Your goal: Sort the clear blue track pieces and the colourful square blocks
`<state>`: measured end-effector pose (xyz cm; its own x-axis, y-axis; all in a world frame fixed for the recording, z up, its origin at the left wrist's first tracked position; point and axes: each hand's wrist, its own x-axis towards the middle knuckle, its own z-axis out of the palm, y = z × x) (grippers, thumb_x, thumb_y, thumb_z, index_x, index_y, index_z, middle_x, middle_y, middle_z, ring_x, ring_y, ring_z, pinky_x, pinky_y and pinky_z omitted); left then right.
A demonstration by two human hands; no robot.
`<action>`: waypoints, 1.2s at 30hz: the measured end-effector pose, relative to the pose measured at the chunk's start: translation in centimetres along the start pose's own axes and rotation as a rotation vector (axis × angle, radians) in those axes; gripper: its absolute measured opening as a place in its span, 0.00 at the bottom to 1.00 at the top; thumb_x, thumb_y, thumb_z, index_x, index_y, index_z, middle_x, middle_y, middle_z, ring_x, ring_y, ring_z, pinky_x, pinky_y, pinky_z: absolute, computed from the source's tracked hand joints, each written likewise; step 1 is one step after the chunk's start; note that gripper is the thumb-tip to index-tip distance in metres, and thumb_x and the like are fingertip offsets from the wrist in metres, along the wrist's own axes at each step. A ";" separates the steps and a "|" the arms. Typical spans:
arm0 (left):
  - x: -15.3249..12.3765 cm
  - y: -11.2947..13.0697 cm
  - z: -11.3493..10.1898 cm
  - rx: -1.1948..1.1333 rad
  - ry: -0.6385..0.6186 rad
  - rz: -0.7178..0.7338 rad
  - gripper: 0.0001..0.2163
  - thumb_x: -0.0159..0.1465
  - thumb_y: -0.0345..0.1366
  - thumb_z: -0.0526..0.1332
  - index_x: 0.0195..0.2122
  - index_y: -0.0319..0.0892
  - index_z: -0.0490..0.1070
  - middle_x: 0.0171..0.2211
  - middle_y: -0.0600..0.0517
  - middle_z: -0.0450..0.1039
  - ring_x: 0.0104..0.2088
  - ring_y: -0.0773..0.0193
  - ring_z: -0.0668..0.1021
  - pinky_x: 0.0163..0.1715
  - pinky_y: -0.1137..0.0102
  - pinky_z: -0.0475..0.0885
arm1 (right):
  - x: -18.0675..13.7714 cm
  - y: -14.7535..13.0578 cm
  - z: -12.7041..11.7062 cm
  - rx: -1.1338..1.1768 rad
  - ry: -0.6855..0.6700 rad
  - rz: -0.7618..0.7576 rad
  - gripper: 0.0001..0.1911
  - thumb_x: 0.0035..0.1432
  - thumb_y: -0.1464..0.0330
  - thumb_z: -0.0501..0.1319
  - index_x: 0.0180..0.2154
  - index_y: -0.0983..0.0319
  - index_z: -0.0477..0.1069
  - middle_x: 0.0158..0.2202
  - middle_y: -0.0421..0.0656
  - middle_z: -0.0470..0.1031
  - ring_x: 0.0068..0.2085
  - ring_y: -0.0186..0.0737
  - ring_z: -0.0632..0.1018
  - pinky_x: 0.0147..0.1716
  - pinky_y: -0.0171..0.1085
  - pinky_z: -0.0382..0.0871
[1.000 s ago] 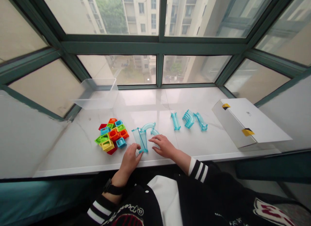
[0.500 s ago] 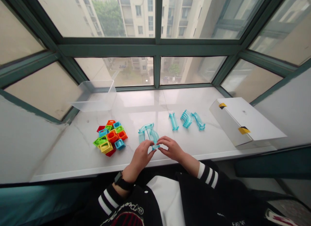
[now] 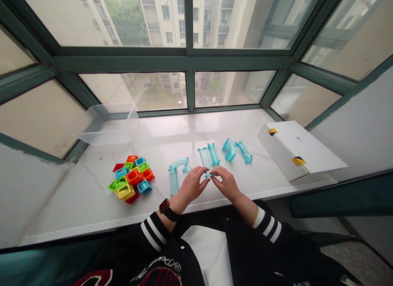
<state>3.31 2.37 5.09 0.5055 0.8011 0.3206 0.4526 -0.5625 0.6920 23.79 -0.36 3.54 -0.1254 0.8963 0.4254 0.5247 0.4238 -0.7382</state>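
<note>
Both hands are at the near end of a straight clear-blue track piece (image 3: pixel 205 157). My left hand (image 3: pixel 193 182) has its thumb and fingers pinched at that end. Opposite it, my right hand (image 3: pixel 226 183) also pinches there, fingertips nearly meeting the left ones. Left of the hands lies a curved blue track piece (image 3: pixel 179 162) beside a straight blue section (image 3: pixel 173 183). Part of another blue piece there is covered by my left hand. Just right of the held piece lies a straight track piece (image 3: pixel 214 154).
Farther right lie a ribbed curved piece (image 3: pixel 229 150) and another blue track piece (image 3: pixel 245 152). Colourful blocks (image 3: pixel 134 176) are heaped at left, before a clear plastic bin (image 3: pixel 107 124). A white box (image 3: pixel 302 148) stands at right. Windows back the white ledge (image 3: pixel 76 204).
Both hands have moved right from the curved track pieces. A straight track piece is now between them, next to the other straight one. The head view has shifted slightly right.
</note>
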 end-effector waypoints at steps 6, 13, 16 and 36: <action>1.1 -0.2 2.3 -0.208 -0.017 -0.039 0.32 0.68 0.35 0.65 0.71 0.51 0.57 0.64 0.41 0.69 0.56 0.52 0.78 0.55 0.53 0.78 | 1.0 1.9 -1.4 -0.126 0.132 0.066 0.08 0.66 0.70 0.61 0.43 0.57 0.78 0.41 0.45 0.81 0.42 0.46 0.80 0.47 0.45 0.76; 2.3 -2.2 4.9 -0.311 -0.054 -0.112 0.36 0.68 0.38 0.65 0.75 0.48 0.53 0.72 0.39 0.62 0.68 0.46 0.70 0.63 0.47 0.74 | 3.2 5.1 -1.3 -0.222 0.162 0.170 0.11 0.65 0.68 0.60 0.45 0.58 0.79 0.42 0.47 0.82 0.38 0.45 0.80 0.45 0.45 0.76; 3.1 -3.3 5.7 -0.282 -0.062 -0.136 0.35 0.67 0.39 0.66 0.74 0.46 0.56 0.73 0.38 0.60 0.71 0.45 0.67 0.68 0.45 0.67 | 4.0 6.2 -0.7 -0.229 0.155 0.212 0.12 0.65 0.69 0.59 0.45 0.60 0.80 0.44 0.48 0.82 0.38 0.46 0.81 0.45 0.46 0.77; 4.2 -3.6 7.0 -0.235 -0.161 -0.250 0.40 0.65 0.40 0.66 0.75 0.38 0.52 0.75 0.37 0.55 0.74 0.46 0.61 0.74 0.48 0.56 | 5.0 8.0 0.1 -0.341 0.094 0.301 0.15 0.63 0.74 0.59 0.47 0.61 0.81 0.48 0.49 0.83 0.46 0.48 0.82 0.53 0.47 0.75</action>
<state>8.92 6.32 -0.64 0.5179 0.8549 0.0301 0.4055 -0.2763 0.8713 27.26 7.55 -0.28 0.1433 0.9505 0.2757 0.7752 0.0654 -0.6283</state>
